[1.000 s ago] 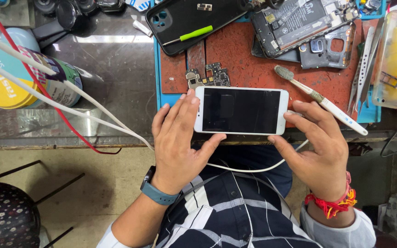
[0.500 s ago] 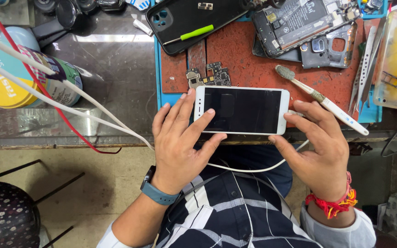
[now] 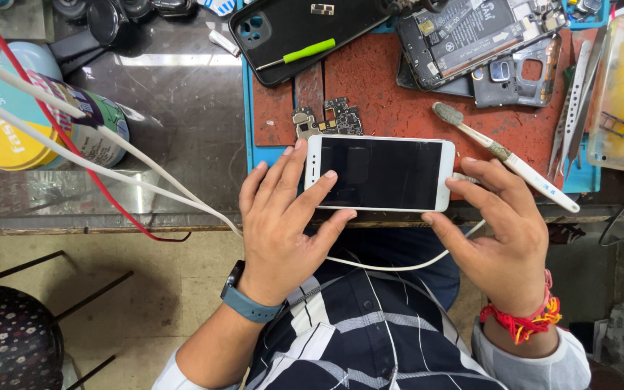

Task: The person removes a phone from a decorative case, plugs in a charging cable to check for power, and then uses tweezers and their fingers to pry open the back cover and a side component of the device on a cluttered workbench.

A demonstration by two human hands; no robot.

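A white smartphone (image 3: 380,173) with a dark screen lies flat at the near edge of a red work mat (image 3: 391,94). My left hand (image 3: 279,220) grips its left end, thumb under the lower edge and a finger resting on the screen's left side. My right hand (image 3: 503,227) holds the right end with the thumb at the lower right corner and fingers spread. A white cable (image 3: 399,263) runs beneath the phone toward its right end. A blue watch is on my left wrist, red and yellow threads on my right.
A white toothbrush (image 3: 507,159) lies right of the phone. Behind are a circuit board (image 3: 330,119), a black phone back cover with a green tool (image 3: 297,32), an opened phone (image 3: 471,40), tweezers (image 3: 579,94), a yellow-lidded can (image 3: 30,130) and white and red cables (image 3: 110,173).
My left fingers slid further onto the phone's left end and screen. The phone and my right hand stay nearly where they were.
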